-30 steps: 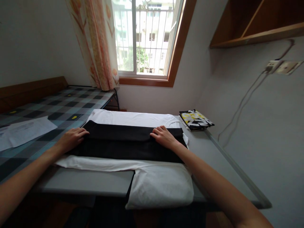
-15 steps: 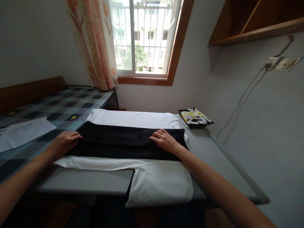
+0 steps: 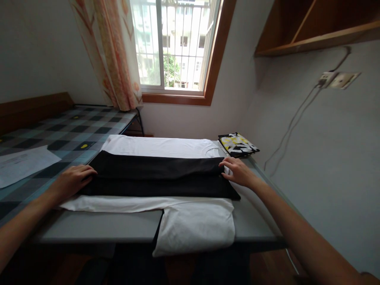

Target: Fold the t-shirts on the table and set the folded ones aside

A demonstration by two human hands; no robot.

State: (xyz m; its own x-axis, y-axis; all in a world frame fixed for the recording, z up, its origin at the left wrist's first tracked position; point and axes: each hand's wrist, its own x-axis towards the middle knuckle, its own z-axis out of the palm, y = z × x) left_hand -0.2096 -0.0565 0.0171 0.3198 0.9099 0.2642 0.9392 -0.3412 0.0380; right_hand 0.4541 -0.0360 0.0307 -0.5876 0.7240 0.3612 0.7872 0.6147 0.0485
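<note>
A long strip of black cloth (image 3: 160, 170), folded lengthwise, lies across a white T-shirt (image 3: 157, 146) spread on the table. At the strip's left end, my left hand (image 3: 74, 179) has its fingers bent over the edge. My right hand (image 3: 239, 172) is at the right end, with thumb and fingers around the fold's edge; the exact grip is partly hidden. Below the strip, a white sleeve (image 3: 198, 227) hangs over the table's front edge, with a thin dark edge showing beside it.
The grey table (image 3: 103, 227) stands against the right wall. A folded black, white and yellow patterned garment (image 3: 237, 144) rests at its far right. To the left is a bed with a checked mattress (image 3: 97, 122) and paper sheets (image 3: 28, 164). Cables (image 3: 292, 122) hang from a wall socket (image 3: 326, 79).
My right hand has moved right along the black cloth, from its upper surface to its right end. My left hand stays at the left end. The view has shifted slightly.
</note>
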